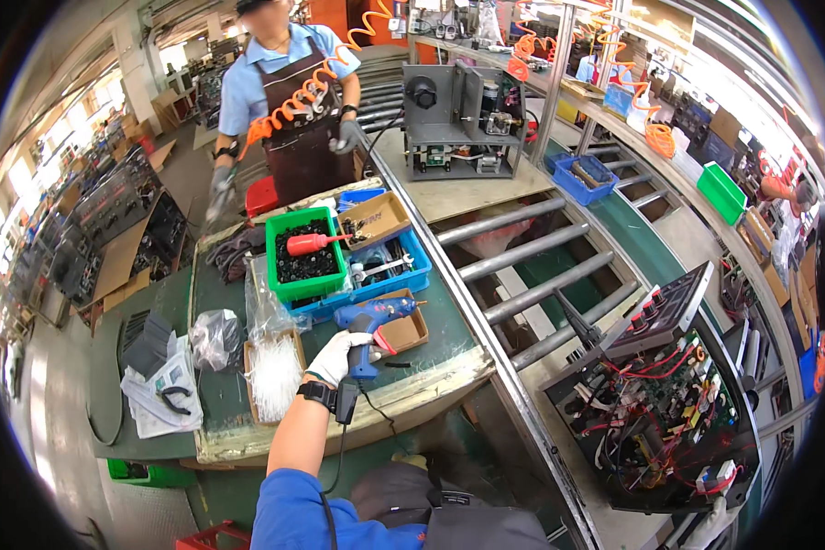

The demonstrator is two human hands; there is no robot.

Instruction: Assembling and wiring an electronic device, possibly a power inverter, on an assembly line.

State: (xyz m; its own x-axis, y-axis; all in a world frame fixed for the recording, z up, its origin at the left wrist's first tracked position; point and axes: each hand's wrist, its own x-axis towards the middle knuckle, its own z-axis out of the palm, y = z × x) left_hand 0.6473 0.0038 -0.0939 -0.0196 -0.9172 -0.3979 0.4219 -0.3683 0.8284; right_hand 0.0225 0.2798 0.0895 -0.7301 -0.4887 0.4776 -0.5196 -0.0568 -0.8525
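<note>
Green-topped bench; near green bin, our left hand grips blue tool; right hand, far right of bin: finger hold, can't tell. Snagged cord could jerk tool.

The drill, blue and pistol-shaped, is over the tabletop, nose to the right, handle toward the near edge. The black unit at right lies open, its circuitry exposed.

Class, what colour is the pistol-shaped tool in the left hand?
The tool is mainly blue, clearest in the head view.
</note>
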